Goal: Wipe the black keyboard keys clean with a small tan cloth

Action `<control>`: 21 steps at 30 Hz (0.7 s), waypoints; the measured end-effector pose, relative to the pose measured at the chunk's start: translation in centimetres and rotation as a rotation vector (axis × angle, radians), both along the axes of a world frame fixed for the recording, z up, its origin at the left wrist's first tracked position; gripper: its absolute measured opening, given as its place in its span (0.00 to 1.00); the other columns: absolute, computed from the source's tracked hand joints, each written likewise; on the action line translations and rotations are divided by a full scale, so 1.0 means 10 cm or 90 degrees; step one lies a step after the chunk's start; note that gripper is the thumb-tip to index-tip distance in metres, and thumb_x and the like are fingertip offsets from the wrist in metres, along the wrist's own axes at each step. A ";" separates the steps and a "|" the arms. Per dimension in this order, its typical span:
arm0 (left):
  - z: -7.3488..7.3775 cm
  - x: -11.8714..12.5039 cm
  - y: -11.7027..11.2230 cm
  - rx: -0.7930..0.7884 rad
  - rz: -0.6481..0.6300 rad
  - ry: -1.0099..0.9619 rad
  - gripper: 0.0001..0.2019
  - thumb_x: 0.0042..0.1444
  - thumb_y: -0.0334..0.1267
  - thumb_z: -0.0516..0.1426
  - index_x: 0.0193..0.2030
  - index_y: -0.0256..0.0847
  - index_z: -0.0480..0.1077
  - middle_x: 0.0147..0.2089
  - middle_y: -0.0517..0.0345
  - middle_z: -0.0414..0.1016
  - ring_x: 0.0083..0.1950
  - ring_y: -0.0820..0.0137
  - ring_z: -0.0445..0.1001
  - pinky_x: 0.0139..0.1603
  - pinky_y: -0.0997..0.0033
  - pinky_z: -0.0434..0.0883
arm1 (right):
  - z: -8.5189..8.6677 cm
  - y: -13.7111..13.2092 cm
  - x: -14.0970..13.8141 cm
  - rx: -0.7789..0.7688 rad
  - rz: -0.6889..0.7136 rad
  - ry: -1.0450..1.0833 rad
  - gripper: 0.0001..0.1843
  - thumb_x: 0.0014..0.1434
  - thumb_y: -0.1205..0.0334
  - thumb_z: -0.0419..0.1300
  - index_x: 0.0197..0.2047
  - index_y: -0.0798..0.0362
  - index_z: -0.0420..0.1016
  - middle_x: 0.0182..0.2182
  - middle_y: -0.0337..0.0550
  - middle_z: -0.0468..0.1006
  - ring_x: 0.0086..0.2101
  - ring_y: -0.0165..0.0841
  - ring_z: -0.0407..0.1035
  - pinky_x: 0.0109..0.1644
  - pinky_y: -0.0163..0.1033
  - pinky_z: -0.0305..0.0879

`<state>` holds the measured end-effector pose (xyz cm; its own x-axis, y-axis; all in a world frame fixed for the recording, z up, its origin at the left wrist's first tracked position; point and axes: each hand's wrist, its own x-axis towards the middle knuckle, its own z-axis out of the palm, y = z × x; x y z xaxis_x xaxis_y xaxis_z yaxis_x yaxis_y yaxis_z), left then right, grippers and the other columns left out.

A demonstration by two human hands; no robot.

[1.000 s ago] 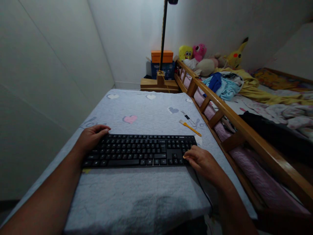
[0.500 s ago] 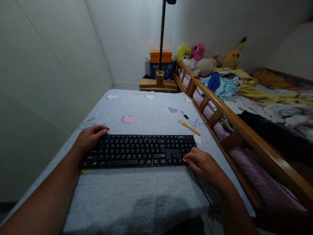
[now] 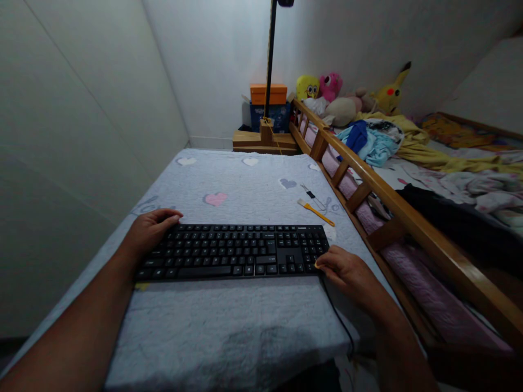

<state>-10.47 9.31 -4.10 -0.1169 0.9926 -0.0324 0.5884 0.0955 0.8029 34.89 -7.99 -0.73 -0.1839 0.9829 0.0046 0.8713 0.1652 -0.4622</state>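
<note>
Steadily, the left hand is laid over the left end of the keyboard, its thumb and fingers brought close together by the far corner; whether the edge is actually gripped there cannot be told. By the right hand, fingertips are drawn together in a pinch around a small pale-yellow piece, too small to be named, at the near right corner of the number pad.

For the fine work at these keys, a light pinch would seem best, with the piece angled so that neighbouring keys are not pressed. Firm, even bracing should be given by the left hand, since the keyboard is laid flat on a soft, wrinkled cover on which it could slide.

From beneath the right hand, a black cable is led toward the near edge of the cover; care should be taken that it is not snagged by the wrist.

Beyond the keyboard's far right corner, a yellow-handled brush and a thin tool with a black middle are left lying, apart from both hands. Farther right, the cover is bordered by a wooden rail.
</note>
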 end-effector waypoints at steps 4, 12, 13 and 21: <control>0.01 0.00 -0.01 -0.002 0.004 0.003 0.24 0.38 0.56 0.61 0.36 0.39 0.78 0.33 0.58 0.78 0.35 0.64 0.71 0.38 0.68 0.66 | 0.01 0.00 0.03 0.007 -0.009 -0.007 0.11 0.63 0.66 0.56 0.37 0.50 0.80 0.35 0.43 0.77 0.36 0.34 0.73 0.40 0.37 0.66; -0.10 -0.07 0.04 -0.019 -0.012 -0.012 0.25 0.41 0.56 0.61 0.40 0.39 0.77 0.32 0.59 0.77 0.33 0.66 0.70 0.35 0.70 0.65 | 0.02 -0.01 0.14 0.007 -0.040 0.002 0.11 0.62 0.65 0.56 0.37 0.50 0.80 0.35 0.44 0.78 0.36 0.34 0.73 0.41 0.37 0.67; -0.11 -0.08 0.05 -0.015 -0.014 -0.008 0.25 0.41 0.56 0.61 0.40 0.39 0.77 0.32 0.59 0.77 0.34 0.66 0.71 0.35 0.69 0.65 | 0.03 0.00 0.15 0.015 -0.042 0.004 0.10 0.62 0.65 0.56 0.37 0.50 0.80 0.35 0.44 0.78 0.36 0.34 0.73 0.41 0.37 0.67; -0.08 -0.07 0.05 0.006 -0.018 0.006 0.24 0.41 0.57 0.61 0.38 0.39 0.78 0.34 0.57 0.79 0.39 0.62 0.73 0.40 0.67 0.67 | 0.10 0.33 0.12 0.110 -0.073 0.011 0.10 0.63 0.62 0.57 0.36 0.51 0.79 0.34 0.45 0.79 0.36 0.35 0.73 0.42 0.39 0.67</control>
